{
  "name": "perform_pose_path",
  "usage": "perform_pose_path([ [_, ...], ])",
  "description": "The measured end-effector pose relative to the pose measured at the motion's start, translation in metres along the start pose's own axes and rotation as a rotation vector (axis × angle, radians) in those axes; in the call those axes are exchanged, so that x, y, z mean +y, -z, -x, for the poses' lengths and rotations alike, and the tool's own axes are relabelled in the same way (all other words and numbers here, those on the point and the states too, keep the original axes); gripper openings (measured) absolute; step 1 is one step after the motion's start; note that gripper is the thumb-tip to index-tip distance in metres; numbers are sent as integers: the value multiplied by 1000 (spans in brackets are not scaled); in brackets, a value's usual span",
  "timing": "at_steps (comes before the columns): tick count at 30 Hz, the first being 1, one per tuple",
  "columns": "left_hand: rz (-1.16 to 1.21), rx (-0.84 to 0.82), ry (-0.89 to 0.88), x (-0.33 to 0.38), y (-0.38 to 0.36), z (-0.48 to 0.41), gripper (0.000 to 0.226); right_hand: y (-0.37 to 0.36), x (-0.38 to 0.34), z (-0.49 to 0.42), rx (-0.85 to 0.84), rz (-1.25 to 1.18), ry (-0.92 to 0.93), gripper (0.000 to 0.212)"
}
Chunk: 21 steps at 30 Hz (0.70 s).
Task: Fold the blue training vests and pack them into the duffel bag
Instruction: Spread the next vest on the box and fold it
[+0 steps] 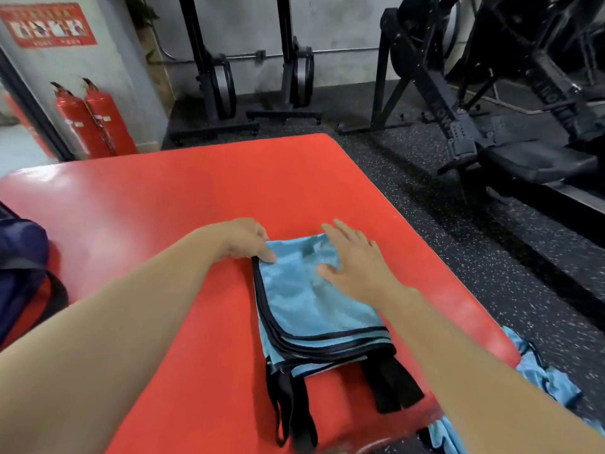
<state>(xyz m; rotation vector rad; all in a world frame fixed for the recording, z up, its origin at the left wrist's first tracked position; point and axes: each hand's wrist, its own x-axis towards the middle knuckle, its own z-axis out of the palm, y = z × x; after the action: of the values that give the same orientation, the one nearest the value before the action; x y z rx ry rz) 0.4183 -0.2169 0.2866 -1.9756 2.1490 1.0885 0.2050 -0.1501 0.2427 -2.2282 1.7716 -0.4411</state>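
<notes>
On the red worktop (163, 198) the folded vests (314, 309) lie stacked near our edge, black straps (393, 385) trailing toward us. Our left hand (247, 239) has its grip pinching the stack's far left corner. Our right hand (357, 263) rests flat on top, grip spread. The duffel (19, 257) sits at the left edge, and loose vests (543, 371) lie on the floor (458, 224) to the right.

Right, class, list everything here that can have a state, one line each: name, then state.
Vest, folded, flat on the mat, straps trailing.
Left hand, pinching the vest's far corner.
Right hand, open, fingers spread over the vest.
Loose vests, crumpled, unfolded, off the mat's right edge.
Bag, at the left edge; open or zipped, cannot tell.
Extinguishers, upright by the wall.
</notes>
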Motion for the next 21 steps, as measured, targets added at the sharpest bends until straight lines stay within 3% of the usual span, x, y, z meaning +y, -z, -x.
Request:
perform_pose_path([
  [4,234,-1,-109,-5,8,-12,9,7,7,-44,-111,-523,-316,112],
  [6,296,21,-158,-5,11,-16,11,7,13,-61,-145,-627,-390,114],
  [9,355,43,-204,-7,17,-18,13,17,15,-72,-166,-670,-428,91],
  [12,414,77,-229,-12,21,-16,14,24,16,-74,-225,-705,-392,34],
  [13,409,95,-230,-12,22,-13,15,25,16,-73,-230,-677,-375,25],
  [18,291,183,-251,-7,22,19,25,39,10,-60,-137,-456,-245,17],
  [21,218,265,-323,-1,12,49,20,46,7,-39,-25,-265,-153,16],
])
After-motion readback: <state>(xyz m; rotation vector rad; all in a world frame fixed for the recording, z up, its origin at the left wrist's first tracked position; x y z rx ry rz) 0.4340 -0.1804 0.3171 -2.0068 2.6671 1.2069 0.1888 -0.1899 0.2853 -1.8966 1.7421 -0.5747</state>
